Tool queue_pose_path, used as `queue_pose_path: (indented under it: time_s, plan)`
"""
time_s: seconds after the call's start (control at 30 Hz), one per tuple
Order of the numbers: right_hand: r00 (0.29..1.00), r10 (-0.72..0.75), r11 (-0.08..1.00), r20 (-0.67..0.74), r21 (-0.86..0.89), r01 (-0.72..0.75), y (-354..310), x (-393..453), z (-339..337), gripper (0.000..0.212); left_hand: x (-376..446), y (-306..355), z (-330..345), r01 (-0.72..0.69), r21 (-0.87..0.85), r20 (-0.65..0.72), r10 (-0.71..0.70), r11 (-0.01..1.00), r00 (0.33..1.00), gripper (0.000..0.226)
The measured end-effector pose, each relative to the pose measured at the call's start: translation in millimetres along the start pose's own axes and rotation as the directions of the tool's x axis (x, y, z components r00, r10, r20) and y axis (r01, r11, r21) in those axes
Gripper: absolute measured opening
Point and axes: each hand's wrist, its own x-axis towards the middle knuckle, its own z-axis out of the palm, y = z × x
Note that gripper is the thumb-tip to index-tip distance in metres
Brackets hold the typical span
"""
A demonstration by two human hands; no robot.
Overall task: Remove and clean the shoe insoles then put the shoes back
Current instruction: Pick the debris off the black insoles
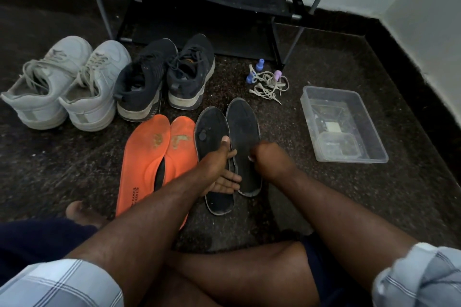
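A: What do the hands do?
B: The left hand (pixel 220 172) grips the left worn black foam insole (pixel 214 157), thumb on top, to lift it; the right hand (pixel 265 157) is curled on the right black insole (pixel 243 144), grasp unclear.
A: And farther?
B: The grey and black shoes wait by the rack

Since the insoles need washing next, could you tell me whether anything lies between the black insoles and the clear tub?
Nothing visible does. The black insoles, held by the left hand and right hand, lie left of the clear tub, with only bare floor between. The loose laces lie farther back, off that path.
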Motion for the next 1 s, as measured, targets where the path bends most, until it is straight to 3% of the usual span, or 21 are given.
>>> queue_pose_path:
  time_s: [0.1,0.27,0.43,0.6,0.73,0.87,1.0]
  plan:
    - [0.999,0.015,1.000,-0.046,-0.002,-0.015,-1.5,5.2,-5.6,0.018,-0.5,-0.2,-0.4,-0.002,0.001,0.003,0.002,1.000,1.000,0.081]
    - [0.986,-0.115,0.993,0.118,-0.015,0.118,-17.5,-15.3,-1.0,0.017,1.1,1.0,-0.4,0.006,0.003,0.005,-0.006,1.000,1.000,0.082]
    - [0.993,0.056,0.998,-0.102,0.027,-0.053,2.3,17.7,-7.2,0.020,-0.8,-0.1,-0.4,-0.001,0.004,0.007,0.001,1.000,1.000,0.081]
    - [0.988,-0.157,0.986,0.004,0.056,0.156,-7.3,2.8,0.9,0.017,2.0,0.8,-1.4,-0.001,0.009,0.007,0.001,1.000,1.000,0.082]
    - [0.991,-0.016,0.999,-0.132,0.038,0.022,8.0,26.7,-2.1,0.018,2.0,-0.8,-1.2,0.000,0.002,0.011,-0.001,1.000,1.000,0.082]
    - [0.973,-0.216,0.976,-0.079,-0.011,0.216,-3.2,13.5,4.0,0.015,2.1,0.6,-1.3,0.005,0.002,-0.002,-0.005,1.000,1.000,0.083]
    - [0.981,-0.155,0.988,-0.117,-0.004,0.156,8.5,23.1,-0.3,0.010,-1.3,1.4,0.4,0.010,-0.004,0.003,-0.010,1.000,1.000,0.082]
